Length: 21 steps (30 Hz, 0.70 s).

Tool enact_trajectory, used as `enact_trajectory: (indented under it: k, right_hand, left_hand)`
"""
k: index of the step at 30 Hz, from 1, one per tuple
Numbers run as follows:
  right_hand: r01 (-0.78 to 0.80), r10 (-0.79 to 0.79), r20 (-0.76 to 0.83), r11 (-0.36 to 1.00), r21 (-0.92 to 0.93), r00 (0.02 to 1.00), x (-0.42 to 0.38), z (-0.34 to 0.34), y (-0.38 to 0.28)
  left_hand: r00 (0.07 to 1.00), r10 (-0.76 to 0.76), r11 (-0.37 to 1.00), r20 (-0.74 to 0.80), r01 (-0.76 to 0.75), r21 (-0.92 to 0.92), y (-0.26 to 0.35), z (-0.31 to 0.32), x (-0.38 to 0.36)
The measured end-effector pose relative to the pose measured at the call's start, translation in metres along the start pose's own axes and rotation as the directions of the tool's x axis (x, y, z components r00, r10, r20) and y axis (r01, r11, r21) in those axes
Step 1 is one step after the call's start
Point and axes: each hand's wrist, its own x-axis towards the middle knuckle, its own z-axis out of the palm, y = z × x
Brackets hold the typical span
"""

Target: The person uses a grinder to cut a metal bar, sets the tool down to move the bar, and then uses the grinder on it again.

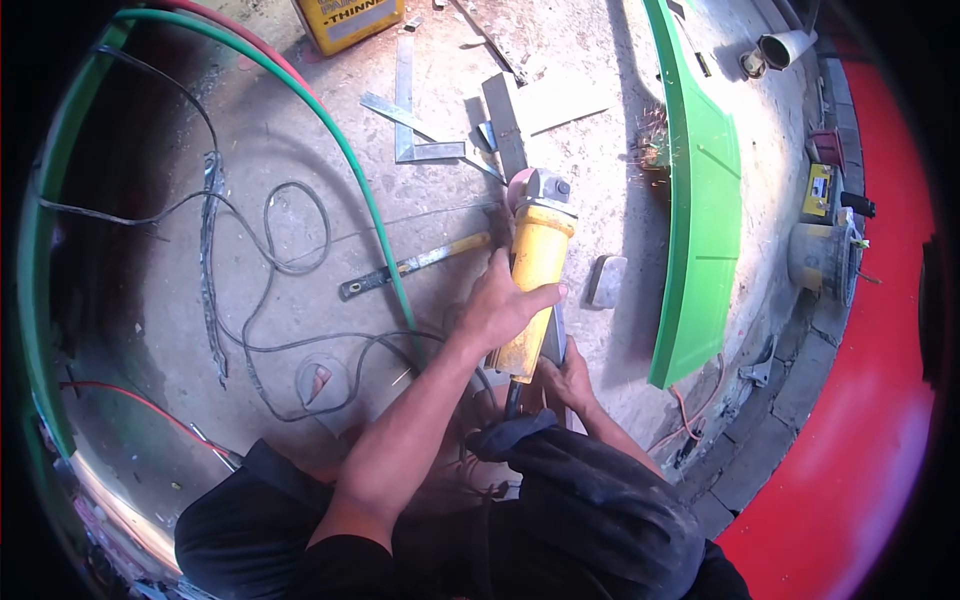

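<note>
My left hand (495, 308) is wrapped round the body of a yellow angle grinder (540, 255), thumb across its top. The grinder's reddish disc (519, 187) touches or sits right beside a flat metal bar (506, 122); the exact contact is hidden by the tool's head. Lower down, beside the grinder's rear end, my right hand (568, 382) is closed on the near part of a metal bar, partly hidden by the grinder and my knee. Orange sparks (655, 150) show near the green panel.
A green metal panel (705, 210) stands at right. Metal try squares (404, 110), a yellow-handled tool (415, 266) and a grey block (607, 281) lie on the concrete. A green hose (355, 160) and black cable (262, 240) cross the left. A yellow thinner can (350, 22) stands ahead.
</note>
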Motion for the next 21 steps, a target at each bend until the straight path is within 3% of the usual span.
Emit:
enact_trajectory:
  k: [15, 17, 21]
  right_hand:
    - [-0.028, 0.027, 0.024, 0.999, 0.024, 0.999, -0.001, -0.002, -0.004]
    - [0.053, -0.052, -0.019, 0.998, 0.026, 0.998, 0.000, 0.001, 0.001]
    - [0.064, -0.064, -0.033, 0.998, -0.010, 0.997, 0.001, 0.002, 0.000]
  left_hand:
    - [0.999, -0.033, 0.999, -0.006, 0.033, -0.019, 0.027, -0.003, 0.004]
    - [0.999, -0.039, 0.999, -0.007, 0.039, -0.020, 0.026, -0.002, 0.007]
    - [0.999, -0.027, 1.000, -0.035, 0.027, 0.010, 0.020, -0.004, 0.009]
